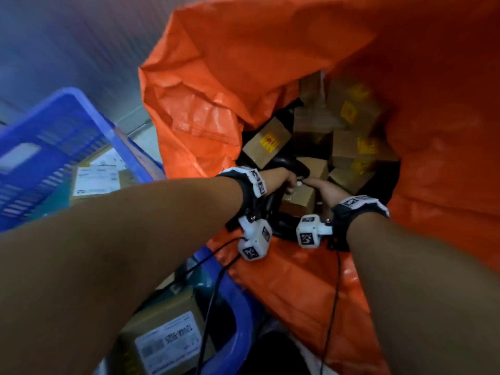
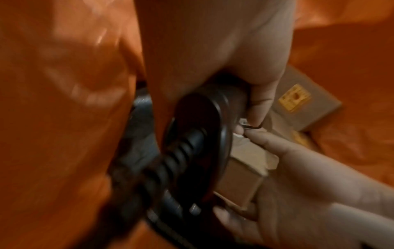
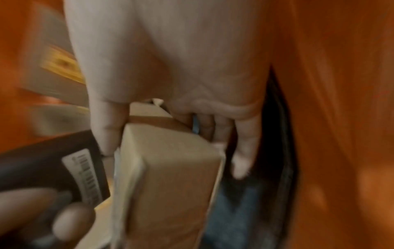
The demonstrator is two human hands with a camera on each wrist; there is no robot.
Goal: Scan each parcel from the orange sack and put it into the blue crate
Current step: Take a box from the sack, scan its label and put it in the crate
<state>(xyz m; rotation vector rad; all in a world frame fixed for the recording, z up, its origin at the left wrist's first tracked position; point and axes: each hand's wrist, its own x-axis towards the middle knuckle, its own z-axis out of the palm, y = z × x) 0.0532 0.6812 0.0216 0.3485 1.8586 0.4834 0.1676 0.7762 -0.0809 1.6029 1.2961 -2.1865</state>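
Nearest, the blue crate of slotted plastic holds labelled cartons. Inside the crinkled orange sack, the left hand grasps a black scanner; the right hand's fingers clasp a boxy cardboard parcel. More cartons lie deeper.

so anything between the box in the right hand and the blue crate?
The sack wall and rim lie between the box, gripped by the right hand, and the crate. The left hand grips the scanner on that side too.
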